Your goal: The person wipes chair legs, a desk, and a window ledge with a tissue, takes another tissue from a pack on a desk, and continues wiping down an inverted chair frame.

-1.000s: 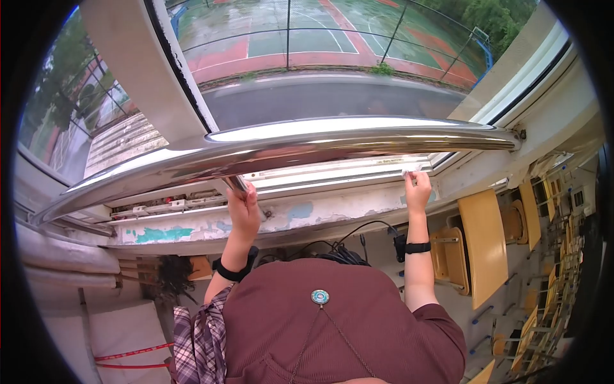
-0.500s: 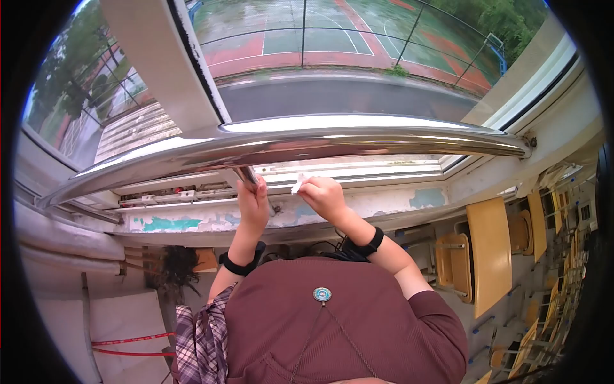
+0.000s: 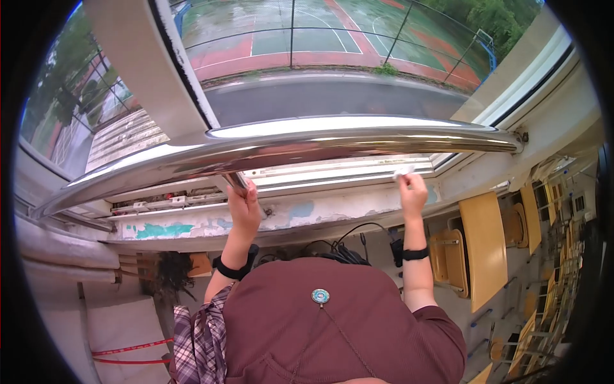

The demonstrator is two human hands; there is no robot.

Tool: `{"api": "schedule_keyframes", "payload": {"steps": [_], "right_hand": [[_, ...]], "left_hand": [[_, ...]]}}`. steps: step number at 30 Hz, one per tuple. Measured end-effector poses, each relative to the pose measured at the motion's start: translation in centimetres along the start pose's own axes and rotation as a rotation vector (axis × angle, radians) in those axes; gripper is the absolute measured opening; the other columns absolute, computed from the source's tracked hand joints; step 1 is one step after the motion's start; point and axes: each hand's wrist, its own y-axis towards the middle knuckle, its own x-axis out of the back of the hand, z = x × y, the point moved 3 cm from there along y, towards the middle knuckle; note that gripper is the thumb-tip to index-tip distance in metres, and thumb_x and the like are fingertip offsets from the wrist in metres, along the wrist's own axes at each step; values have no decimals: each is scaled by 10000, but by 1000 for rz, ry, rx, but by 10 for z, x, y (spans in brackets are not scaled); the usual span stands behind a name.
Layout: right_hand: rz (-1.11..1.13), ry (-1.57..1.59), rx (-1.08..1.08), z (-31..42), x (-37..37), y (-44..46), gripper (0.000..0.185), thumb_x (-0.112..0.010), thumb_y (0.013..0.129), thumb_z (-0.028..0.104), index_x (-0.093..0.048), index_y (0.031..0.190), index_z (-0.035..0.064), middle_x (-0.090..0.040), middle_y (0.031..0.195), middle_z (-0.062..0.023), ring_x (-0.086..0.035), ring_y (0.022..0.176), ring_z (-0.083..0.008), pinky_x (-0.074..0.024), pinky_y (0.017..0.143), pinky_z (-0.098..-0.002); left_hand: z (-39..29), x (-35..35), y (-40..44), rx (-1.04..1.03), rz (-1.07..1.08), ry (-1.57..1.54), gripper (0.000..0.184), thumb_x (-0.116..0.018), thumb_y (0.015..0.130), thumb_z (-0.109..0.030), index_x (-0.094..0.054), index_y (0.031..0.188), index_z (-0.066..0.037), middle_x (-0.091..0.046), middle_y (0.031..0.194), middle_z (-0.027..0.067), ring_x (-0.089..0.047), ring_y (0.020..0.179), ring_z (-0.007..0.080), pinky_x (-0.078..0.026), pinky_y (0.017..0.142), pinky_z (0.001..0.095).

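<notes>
White tissue (image 3: pixel 403 170), small and crumpled, is held in a closed pinch between the thumb and fingertips of the right hand (image 3: pixel 414 194), the other fingers being curled in. A loose portion projects past the fingertips. Location: at the lower part of the window frame (image 3: pixel 339 182), near its right corner, toward the right end of the windowsill (image 3: pixel 358 205); whether it touches the frame cannot be confirmed. Handling, in this assessor's judgement: very light, soft and limp, with no stiffness of its own, liable to tear if wetted or dragged over a rough edge. Best hold is the bunched middle, folded double, with the fingertips behind it; a grip on the thin outer edge would probably shred. Slipping appears a minor risk while it is dry. The fingers of the left hand (image 3: pixel 244 211) are wrapped around a short metal post (image 3: pixel 236 184) beneath the polished rail (image 3: pixel 371 144); the post looks rigid and smooth, and its lower end is hidden by the grip. Further out, the rail spans the window above both hands, and the windowsill shows flaking paint, with a teal patch (image 3: pixel 165 230) near its left end
</notes>
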Motion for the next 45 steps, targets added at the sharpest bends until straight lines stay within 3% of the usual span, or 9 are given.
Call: {"api": "schedule_keyframes", "payload": {"steps": [5,9,16,23,27,33,40,43,45], "right_hand": [[-73,-64,-185,-35,19,6,81,-645,729,125,-589,719,67,-559,697,-46,-540,570,-191,-417,519,-294],[-1,31,-14,-6,-16,-4,86,-663,710,125,-596,711,71,-570,690,-47,-548,576,-192,-425,522,-291],[217,387,458,161,-77,-27,95,-675,661,164,-598,686,114,-584,684,-22,-574,594,-198,-442,501,-300],[275,365,556,221,-115,-36,92,-644,682,183,-566,681,132,-552,668,3,-559,567,-181,-427,474,-293],[225,293,546,196,-99,-25,65,-630,683,155,-569,689,133,-566,687,1,-565,576,-177,-431,480,-288],[94,19,351,95,-48,-5,83,-662,662,97,-579,653,95,-596,702,-36,-577,584,-212,-447,513,-297],[-21,-188,-228,-36,15,11,76,-639,721,169,-612,738,100,-592,753,-30,-577,631,-207,-447,558,-317],[-28,-237,-242,-46,17,8,94,-642,729,166,-620,753,78,-594,755,-55,-572,603,-191,-442,556,-301],[-7,-160,-106,-33,1,7,87,-647,724,159,-622,744,78,-594,737,-58,-570,585,-187,-440,547,-295]], "left_hand": [[-2,0,0,115,37,-60,265,-453,898,-296,-375,874,-44,-415,748,24,-398,660,95,-349,608,221],[-1,0,0,76,41,-42,259,-455,898,-291,-376,874,-45,-415,757,26,-402,660,97,-348,610,223],[0,1,-1,104,28,-4,234,-460,898,-265,-388,875,-44,-418,759,26,-405,664,99,-348,622,226],[4,4,-3,120,34,77,221,-462,896,-247,-396,861,-39,-423,730,24,-405,656,103,-348,620,227],[1,3,-3,133,17,51,214,-456,897,-241,-402,849,-40,-420,693,16,-399,637,101,-338,608,222],[9,5,-6,79,40,107,161,-454,896,-165,-425,905,-6,-419,677,57,-407,552,149,-342,528,266],[10,5,-9,95,35,106,164,-458,890,-144,-431,931,12,-437,665,68,-424,551,162,-349,526,269],[8,5,-8,46,19,138,164,-460,889,-146,-427,930,9,-436,664,69,-430,558,175,-358,537,273],[8,4,-7,61,8,112,158,-461,889,-145,-421,910,7,-430,663,69,-431,561,177,-359,540,275]]}}
